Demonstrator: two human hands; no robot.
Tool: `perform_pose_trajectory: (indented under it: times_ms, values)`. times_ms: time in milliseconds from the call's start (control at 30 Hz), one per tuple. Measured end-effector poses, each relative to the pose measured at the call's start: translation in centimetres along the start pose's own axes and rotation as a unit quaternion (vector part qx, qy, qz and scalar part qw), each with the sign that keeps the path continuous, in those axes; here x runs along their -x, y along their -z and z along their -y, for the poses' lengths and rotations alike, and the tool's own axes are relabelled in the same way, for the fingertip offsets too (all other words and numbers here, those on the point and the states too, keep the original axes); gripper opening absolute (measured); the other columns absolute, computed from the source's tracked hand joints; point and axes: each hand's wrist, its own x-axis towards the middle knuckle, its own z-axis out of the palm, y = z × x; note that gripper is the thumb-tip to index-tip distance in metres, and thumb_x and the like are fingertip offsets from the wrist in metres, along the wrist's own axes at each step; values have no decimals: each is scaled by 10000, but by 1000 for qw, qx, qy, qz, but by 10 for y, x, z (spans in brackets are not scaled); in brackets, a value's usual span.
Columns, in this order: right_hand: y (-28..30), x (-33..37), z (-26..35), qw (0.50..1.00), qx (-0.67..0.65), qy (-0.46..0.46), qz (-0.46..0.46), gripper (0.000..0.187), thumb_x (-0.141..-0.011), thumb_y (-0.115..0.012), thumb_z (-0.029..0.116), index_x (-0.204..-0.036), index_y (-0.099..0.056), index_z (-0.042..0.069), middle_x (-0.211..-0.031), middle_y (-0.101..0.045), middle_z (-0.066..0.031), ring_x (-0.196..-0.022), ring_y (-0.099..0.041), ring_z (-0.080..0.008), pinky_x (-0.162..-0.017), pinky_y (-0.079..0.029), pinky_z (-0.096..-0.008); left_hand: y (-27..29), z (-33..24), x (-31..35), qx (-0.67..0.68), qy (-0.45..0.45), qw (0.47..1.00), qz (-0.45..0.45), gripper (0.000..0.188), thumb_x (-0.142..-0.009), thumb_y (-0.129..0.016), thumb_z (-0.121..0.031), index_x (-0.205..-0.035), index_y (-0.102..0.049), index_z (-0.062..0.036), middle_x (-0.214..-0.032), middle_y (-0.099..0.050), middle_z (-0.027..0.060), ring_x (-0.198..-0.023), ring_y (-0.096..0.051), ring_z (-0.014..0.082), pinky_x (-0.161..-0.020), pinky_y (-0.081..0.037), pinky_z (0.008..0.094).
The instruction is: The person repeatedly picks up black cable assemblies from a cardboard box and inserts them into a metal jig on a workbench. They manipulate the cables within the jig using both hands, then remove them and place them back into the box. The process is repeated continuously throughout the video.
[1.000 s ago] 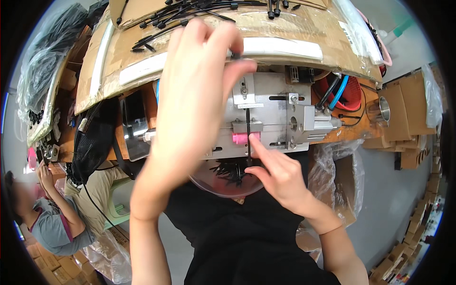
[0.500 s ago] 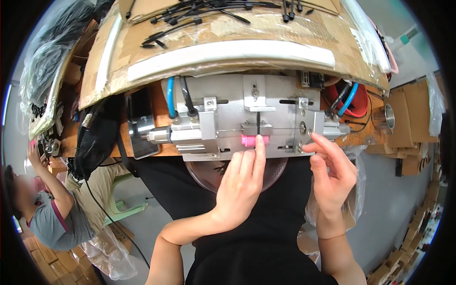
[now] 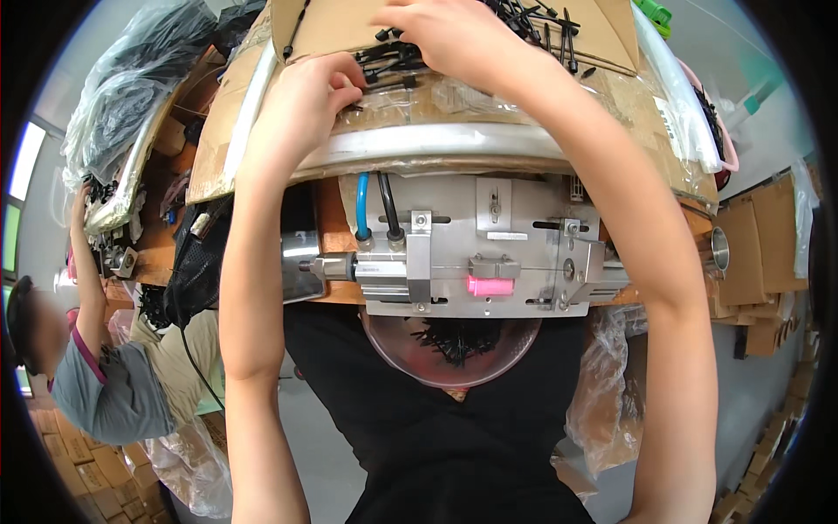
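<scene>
Black rods (image 3: 394, 63) | left hand (image 3: 305, 98): curled fingers beside | right hand (image 3: 449, 37): fingers near | grips: cannot tell

Rods (image 3: 394, 54) are black; fixture (image 3: 454, 210) silver-grey; the block (image 3: 491, 286) bright pink; one hose (image 3: 363, 206) blue.

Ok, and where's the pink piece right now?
In the head view, the pink piece is slightly right of centre, near the lower edge of the metal plate. It sits just below a small metal block.
</scene>
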Motion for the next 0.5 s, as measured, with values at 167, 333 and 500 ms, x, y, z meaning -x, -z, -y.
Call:
perform_pose_trajectory:
  times_ms: [167,333,500]
  values:
    - [21,-4,-43,950,-135,-104,260,291,-766,-555,-59,-1007,-700,16,-920,-688,-212,-885,-662,-361,-778,-516,-409,5,10,-16,106,-63,987,107,109,-831,-664,-6,-936,-637,-24,-814,-624,60,-702,-556,180,-669,-464,304]
    - [79,53,-59,960,-117,-57,249,189,-830,-590,-43,-981,-692,10,-1014,-667,-137,-947,-626,-333,-829,-494,-394,-21,-5,-39,125,-228,965,45,92,-818,-664,0,-906,-641,-16,-858,-603,85,-822,-575,247,-743,-467,349]
    - [113,63,-52,966,-124,-114,198,140,-864,-599,-32,-953,-694,17,-1076,-667,-117,-971,-631,-301,-840,-501,-345,-15,-32,-31,110,-192,973,71,146,-840,-684,-88,-955,-636,-12,-833,-547,87,-789,-531,240,-723,-452,348]
